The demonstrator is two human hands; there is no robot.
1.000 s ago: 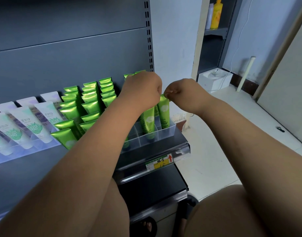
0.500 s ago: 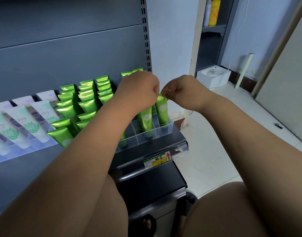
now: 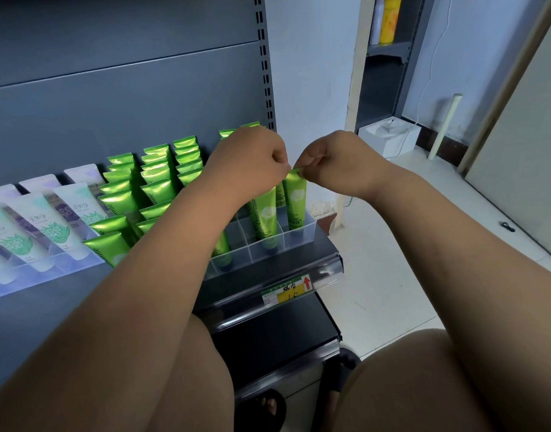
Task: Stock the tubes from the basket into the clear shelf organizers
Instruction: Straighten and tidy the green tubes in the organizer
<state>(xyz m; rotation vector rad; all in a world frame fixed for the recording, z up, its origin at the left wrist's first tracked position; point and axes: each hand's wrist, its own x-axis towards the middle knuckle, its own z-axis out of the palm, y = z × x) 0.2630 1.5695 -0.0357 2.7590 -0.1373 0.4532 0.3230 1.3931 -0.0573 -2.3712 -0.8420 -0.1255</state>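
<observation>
- We are pinching the flat crimped top of a green tube (image 3: 296, 198) between the thumb and curled fingers of our right hand (image 3: 339, 163).
- That tube is standing cap down and nearly upright in the front right corner compartment of the clear organizer (image 3: 299, 236), at the right end of the shelf.
- Our left hand (image 3: 249, 163) is hovering just beside it with its fingers curled under. The fingertips are meeting at the same crimp, but we cannot tell what they are gripping, if anything.
- A neighbouring tube (image 3: 264, 216) is standing in the next compartment to the left, partly behind our left wrist.
- Our left forearm (image 3: 143, 275) is crossing the organizer's front and hiding several compartments.
- Rows of green tubes (image 3: 155, 182) are leaning back in ranks further left, and white tubes (image 3: 49, 226) are lying in a second clear tray (image 3: 34, 275) beyond them.
- A yellow price label (image 3: 288, 294) is sitting in the shelf's front strip, below the organizer.
- A slotted upright (image 3: 263, 57) is rising just behind our hands.
- A white box (image 3: 389, 135) and a pale stick (image 3: 444, 126) are resting by the far wall, well apart from the shelf.
- A yellow bottle (image 3: 386, 18) is standing on a distant rack.
</observation>
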